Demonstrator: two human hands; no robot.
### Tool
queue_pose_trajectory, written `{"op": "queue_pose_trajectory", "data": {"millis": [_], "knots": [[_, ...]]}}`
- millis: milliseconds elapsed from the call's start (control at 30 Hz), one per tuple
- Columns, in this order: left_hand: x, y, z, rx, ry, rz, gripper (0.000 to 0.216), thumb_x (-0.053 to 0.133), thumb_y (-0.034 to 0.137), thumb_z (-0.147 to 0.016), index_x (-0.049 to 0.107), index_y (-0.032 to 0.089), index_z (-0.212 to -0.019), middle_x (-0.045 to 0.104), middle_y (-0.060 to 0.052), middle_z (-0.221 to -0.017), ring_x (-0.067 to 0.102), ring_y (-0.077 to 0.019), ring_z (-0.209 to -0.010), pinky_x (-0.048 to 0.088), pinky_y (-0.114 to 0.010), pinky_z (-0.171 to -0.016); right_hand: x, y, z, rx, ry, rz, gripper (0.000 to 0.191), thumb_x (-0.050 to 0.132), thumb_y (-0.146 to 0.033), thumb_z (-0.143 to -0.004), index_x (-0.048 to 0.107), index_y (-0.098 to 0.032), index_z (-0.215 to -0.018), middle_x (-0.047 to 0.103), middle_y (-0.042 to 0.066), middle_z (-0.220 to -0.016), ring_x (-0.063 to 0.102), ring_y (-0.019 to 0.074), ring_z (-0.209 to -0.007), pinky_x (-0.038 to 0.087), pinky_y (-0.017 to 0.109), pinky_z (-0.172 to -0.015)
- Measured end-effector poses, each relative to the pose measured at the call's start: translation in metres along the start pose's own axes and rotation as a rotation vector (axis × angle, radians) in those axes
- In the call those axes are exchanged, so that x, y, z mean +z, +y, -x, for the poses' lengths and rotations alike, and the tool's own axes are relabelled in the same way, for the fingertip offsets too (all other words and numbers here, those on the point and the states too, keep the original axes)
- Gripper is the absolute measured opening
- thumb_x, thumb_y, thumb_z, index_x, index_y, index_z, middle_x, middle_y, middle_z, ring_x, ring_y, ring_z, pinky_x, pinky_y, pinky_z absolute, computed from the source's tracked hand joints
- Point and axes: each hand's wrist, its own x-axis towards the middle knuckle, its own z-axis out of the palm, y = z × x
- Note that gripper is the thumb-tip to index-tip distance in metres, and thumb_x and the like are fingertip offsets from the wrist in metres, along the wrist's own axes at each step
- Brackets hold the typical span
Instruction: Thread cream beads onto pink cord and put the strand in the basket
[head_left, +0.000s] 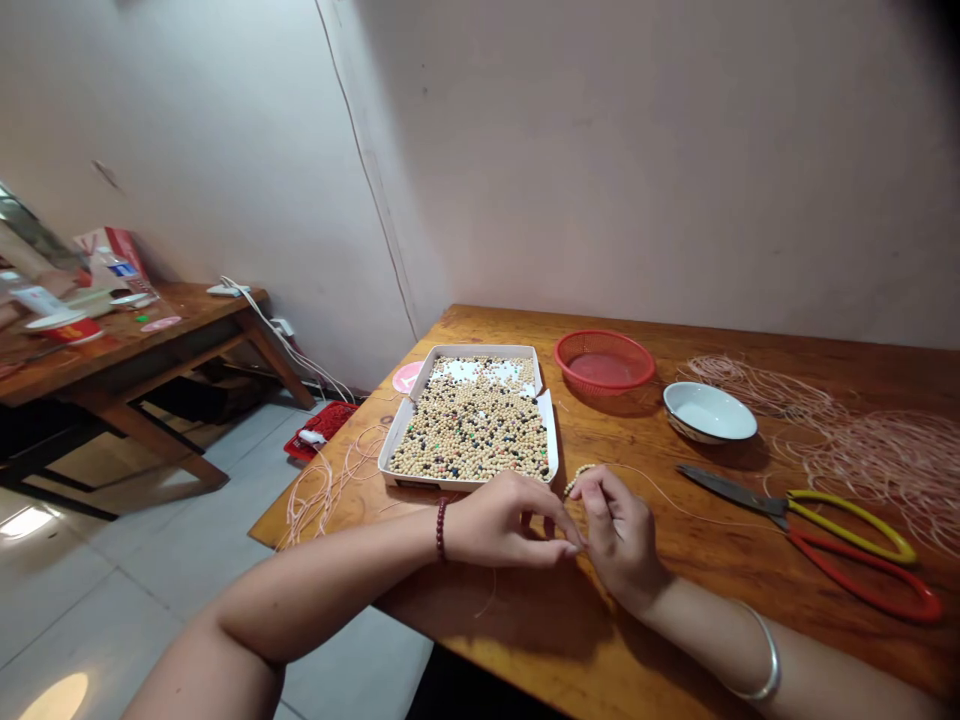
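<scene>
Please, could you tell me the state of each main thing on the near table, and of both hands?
Left hand: thumb and finger pinched together
Right hand: closed, gripping bead strand
Bead strand: curved, partly hidden
Tray: open, holding many beads
Scissors: blades look closed, lying flat
White bowl: upright, open
Red basket: upright, open
Pink cords: loose, tangled

Desk (555,622): wood, glossy varnish. Tray (552,435): matt card. Beads (465,440): smooth. Basket (606,382): plastic. Bowl (711,411): glossy, enamel-like. Scissor blades (731,489): dull metal.
</scene>
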Motion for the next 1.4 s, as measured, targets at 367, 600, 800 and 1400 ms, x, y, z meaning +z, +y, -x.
{"op": "queue_pose_trajectory", "data": {"millis": [367, 600, 800, 1400], "knots": [[0.001, -0.009, -0.003, 0.059, -0.031, -0.127, 0.012, 0.061, 0.025, -0.085, 0.070, 0.018, -0.088, 0.070, -0.008, -0.097, 0.063, -0.0152, -0.085, 0.049, -0.026, -0.078, -0.007, 0.000, 0.004, -0.269, -0.017, -0.056, 0.021, 0.037, -0.020, -0.092, 0.052, -0.020, -0.077, 0.054, -0.001, -0.062, 0.051, 0.0121, -0.055, 0.038, 0.024, -0.056], [0.003, -0.007, -0.002, 0.020, -0.096, -0.021, 0.013, 0.061, 0.024, -0.085, 0.071, 0.017, -0.088, 0.070, -0.005, -0.078, 0.059, -0.0123, -0.068, 0.047, -0.023, -0.067, -0.008, -0.003, 0.003, -0.349, -0.028, -0.035, 0.020, 0.038, -0.019, -0.091, 0.051, -0.020, -0.075, 0.054, -0.001, -0.059, 0.051, 0.0111, -0.053, 0.037, 0.024, -0.056], [-0.006, -0.004, -0.003, -0.042, 0.170, 0.016, 0.012, 0.063, 0.022, -0.083, 0.071, 0.014, -0.086, 0.070, -0.007, -0.079, 0.061, -0.0128, -0.071, 0.047, -0.024, -0.065, -0.003, 0.007, -0.001, -0.043, -0.042, -0.109, 0.026, 0.036, -0.027, -0.096, 0.053, -0.019, -0.078, 0.052, 0.000, -0.066, 0.049, 0.0115, -0.059, 0.035, 0.024, -0.056], [-0.015, -0.019, -0.008, -0.112, 0.709, -0.438, 0.006, 0.056, 0.021, -0.088, 0.061, 0.018, -0.090, 0.059, -0.008, -0.104, 0.056, -0.0190, -0.103, 0.048, -0.037, -0.089, -0.003, 0.021, -0.047, 0.823, -0.340, -1.106, 0.027, 0.064, -0.043, -0.081, 0.056, -0.018, -0.086, 0.033, -0.009, -0.059, 0.014, 0.0018, -0.042, 0.006, 0.017, -0.039]]}}
